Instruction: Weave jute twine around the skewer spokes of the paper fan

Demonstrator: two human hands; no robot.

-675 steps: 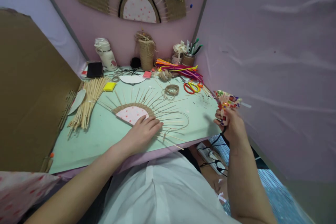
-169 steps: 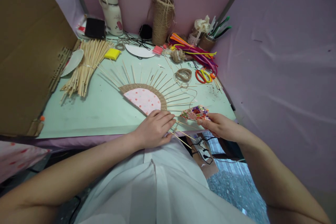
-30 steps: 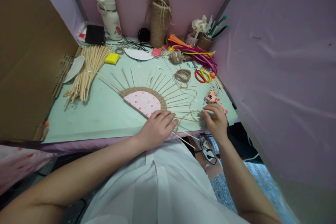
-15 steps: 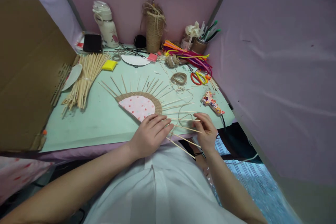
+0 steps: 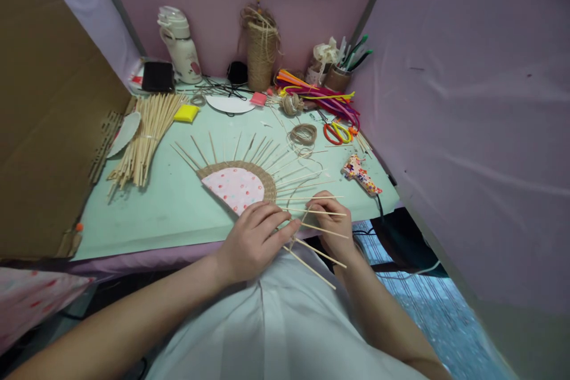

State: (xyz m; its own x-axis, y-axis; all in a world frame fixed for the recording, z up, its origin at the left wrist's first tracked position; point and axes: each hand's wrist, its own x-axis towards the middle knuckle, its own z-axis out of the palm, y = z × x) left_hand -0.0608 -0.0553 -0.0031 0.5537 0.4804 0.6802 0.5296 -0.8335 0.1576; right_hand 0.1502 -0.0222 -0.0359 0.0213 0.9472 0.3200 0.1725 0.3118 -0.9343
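A half-round craft piece (image 5: 236, 185) lies on the pale green table (image 5: 178, 214): pink dotted fabric, a jute band round it, thin wooden sticks fanning outward. My left hand (image 5: 256, 237) presses flat on its near right corner, fingers stretched out over the sticks. My right hand (image 5: 333, 222) is just to the right, fingers curled among the sticks and a loose jute cord (image 5: 307, 181); whether it pinches the cord or a stick is not clear. A flower-patterned glue gun (image 5: 360, 173) lies on the table to the right, apart from both hands.
A bundle of sticks (image 5: 145, 133) lies at the left beside a cardboard sheet (image 5: 48, 107). At the back stand a flask (image 5: 180, 44), a jute-wrapped jar (image 5: 260, 50), pipe cleaners (image 5: 318, 98), scissors (image 5: 336, 130) and a cord coil (image 5: 303, 133). Purple cloth walls close in.
The glue gun, earlier in my right hand, now lies on the table. My right hand has moved left to the sticks and cord beside my left hand.
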